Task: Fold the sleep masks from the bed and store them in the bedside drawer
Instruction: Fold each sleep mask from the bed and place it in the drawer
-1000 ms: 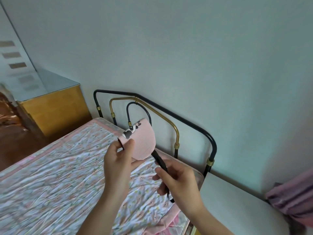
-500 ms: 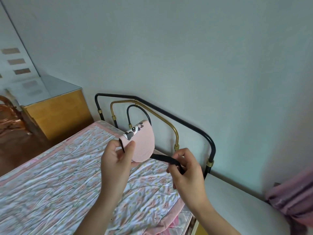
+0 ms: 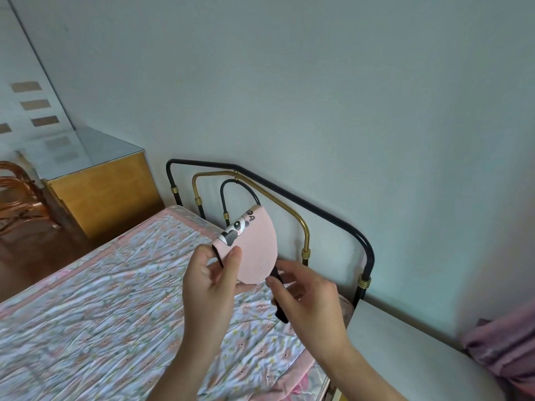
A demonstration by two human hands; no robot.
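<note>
Holding a pink sleep mask (image 3: pixel 256 250) above the head corner of the bed (image 3: pixel 95 308), I pinch its folded edge in my left hand (image 3: pixel 211 282), thumb and forefinger clamped on the fabric. My right hand (image 3: pixel 307 299) grips the black strap (image 3: pixel 278 296), which half a second ago stretched sideways and now hangs down, bunched close beside the mask's lower edge. That suggests the fold is made and I am gathering the strap, perhaps to wrap it round. Just right of the bed's edge lies the white top of a bedside unit (image 3: pixel 411 354); no drawer shows. Farther off stands the metal headboard (image 3: pixel 289 198) against the pale wall (image 3: pixel 318 96).
</note>
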